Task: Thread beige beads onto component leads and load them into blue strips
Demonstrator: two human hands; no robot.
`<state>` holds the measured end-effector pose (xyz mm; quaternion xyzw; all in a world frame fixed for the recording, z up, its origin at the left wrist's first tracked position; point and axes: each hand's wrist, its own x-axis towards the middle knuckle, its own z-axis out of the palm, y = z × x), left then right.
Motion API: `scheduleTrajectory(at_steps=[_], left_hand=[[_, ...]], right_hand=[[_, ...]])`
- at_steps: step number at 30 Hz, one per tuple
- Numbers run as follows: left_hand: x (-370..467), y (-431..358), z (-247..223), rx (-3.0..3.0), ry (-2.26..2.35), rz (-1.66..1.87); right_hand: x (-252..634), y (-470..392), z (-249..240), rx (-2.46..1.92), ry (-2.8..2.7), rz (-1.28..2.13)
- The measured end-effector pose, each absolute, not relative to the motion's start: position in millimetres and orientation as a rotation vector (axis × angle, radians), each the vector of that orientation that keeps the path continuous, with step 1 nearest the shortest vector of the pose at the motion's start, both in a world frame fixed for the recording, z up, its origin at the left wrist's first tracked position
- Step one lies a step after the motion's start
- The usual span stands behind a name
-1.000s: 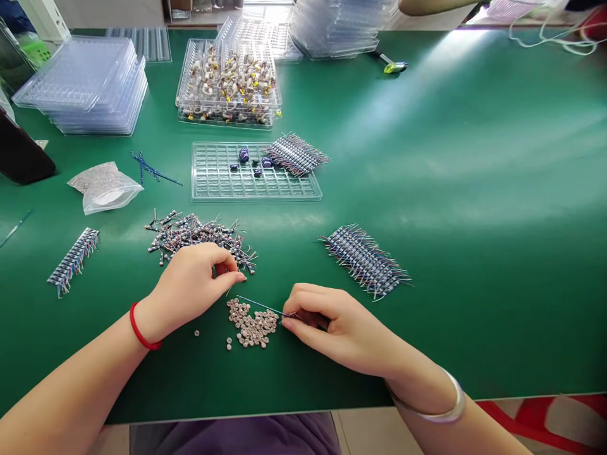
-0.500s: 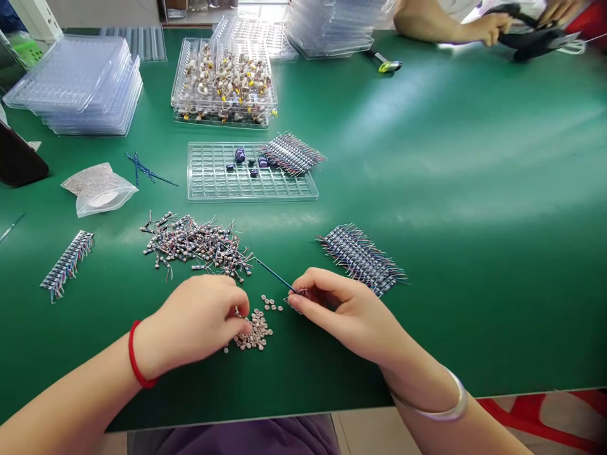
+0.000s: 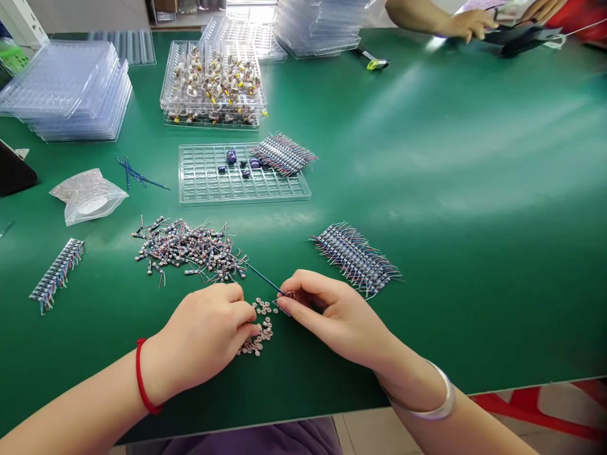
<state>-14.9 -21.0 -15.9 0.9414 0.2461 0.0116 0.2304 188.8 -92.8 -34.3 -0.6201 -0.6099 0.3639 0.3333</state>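
My left hand [image 3: 208, 332] has its thumb and fingers bent together over a small pile of pale round discs [image 3: 257, 344]. Whatever is between those fingertips is hidden. A thin dark-blue strip [image 3: 263, 276] sticks out to the left from the pinched fingers of my right hand [image 3: 332, 313]. Fine reddish wires and a small pointed edge also show at these fingertips, partly covered by the thumb. Just beyond my left hand lies a loose heap of small wired circuit boards [image 3: 190, 249]. Neat rows of wired boards [image 3: 356, 258] lie beyond my right hand.
A clear gridded tray [image 3: 208, 183] holds dark purple pieces and more wired boards [image 3: 285, 154]. Further back are a tray of white-and-yellow parts [image 3: 213, 82] and stacked clear trays [image 3: 66, 88]. A plastic bag [image 3: 90, 196] lies left. Another person's hand [image 3: 467, 25] is at the far right.
My left hand has shifted slightly right and over more of the discs, its fingers still bent. My right hand keeps its grip on the blue strip. The whole view has shifted a little.
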Motion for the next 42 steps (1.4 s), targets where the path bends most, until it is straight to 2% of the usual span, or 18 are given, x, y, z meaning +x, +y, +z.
scheduleTrajectory(at_steps=[15, 23, 42], left_hand=[[-16, -16, -17, 2.52, 0.763, 0.153], [-16, -19, -18, 2.531, 0.722, 0.169], [-14, -18, -19, 2.538, 0.731, 0.19]], right_hand=[[176, -92, -35, -1.707, -1.548, 0.903], [189, -95, -36, -1.793, -1.486, 1.006], [180, -92, -33, -1.751, -1.539, 0.954]])
